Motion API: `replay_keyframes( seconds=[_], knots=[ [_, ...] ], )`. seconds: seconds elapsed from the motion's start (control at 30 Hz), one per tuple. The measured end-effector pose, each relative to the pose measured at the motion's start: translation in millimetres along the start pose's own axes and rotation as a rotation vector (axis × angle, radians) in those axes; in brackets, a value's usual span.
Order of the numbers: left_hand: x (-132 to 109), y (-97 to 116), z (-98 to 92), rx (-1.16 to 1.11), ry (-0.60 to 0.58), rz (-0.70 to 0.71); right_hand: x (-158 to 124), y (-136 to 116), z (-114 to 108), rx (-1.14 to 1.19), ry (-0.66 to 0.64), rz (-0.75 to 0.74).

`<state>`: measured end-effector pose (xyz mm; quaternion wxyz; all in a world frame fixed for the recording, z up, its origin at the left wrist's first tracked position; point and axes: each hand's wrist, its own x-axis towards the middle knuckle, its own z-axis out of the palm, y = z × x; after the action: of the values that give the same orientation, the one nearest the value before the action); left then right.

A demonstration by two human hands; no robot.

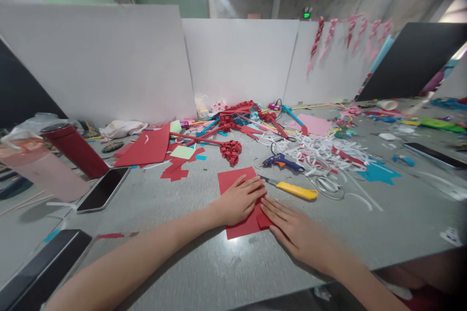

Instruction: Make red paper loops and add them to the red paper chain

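Note:
A red paper sheet (pixel 233 227) lies on the grey table in front of me, with a smaller folded red piece (pixel 263 220) on its right part. My left hand (pixel 241 200) rests palm down on the sheet, fingers stretched to the right. From the right, my right hand (pixel 290 226) presses flat with extended fingers on the red paper, its fingertips close to those of my left hand. Just beyond the hands lies a yellow cutter (pixel 297 190), its blade end near the sheet's upper right corner. What is under the fingers is hidden.
A blue glue gun (pixel 282 161) and a pile of white paper strips (pixel 321 150) lie behind the cutter. Red sheets (pixel 146 148), a phone (pixel 104 189), a red flask (pixel 76 150) and a pink bottle (pixel 47 170) stand or lie at left.

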<state>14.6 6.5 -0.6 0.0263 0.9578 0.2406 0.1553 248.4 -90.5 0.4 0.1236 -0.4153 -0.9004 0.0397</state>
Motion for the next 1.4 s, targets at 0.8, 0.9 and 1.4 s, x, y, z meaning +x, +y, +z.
replay_keyframes(
  seconds=[0.8,0.9,1.4],
  knots=[
    [0,-1,6.5,-0.108,0.043,0.014,-2,-7,-1,-0.042,-0.037,0.003],
    [-1,1,4.7,-0.116,0.045,0.004,-1,-8,-2,-0.028,-0.027,-0.009],
    [-2,-2,2.0,-0.092,-0.011,0.007,-5,-5,-7,-0.016,-0.050,0.110]
  ],
)
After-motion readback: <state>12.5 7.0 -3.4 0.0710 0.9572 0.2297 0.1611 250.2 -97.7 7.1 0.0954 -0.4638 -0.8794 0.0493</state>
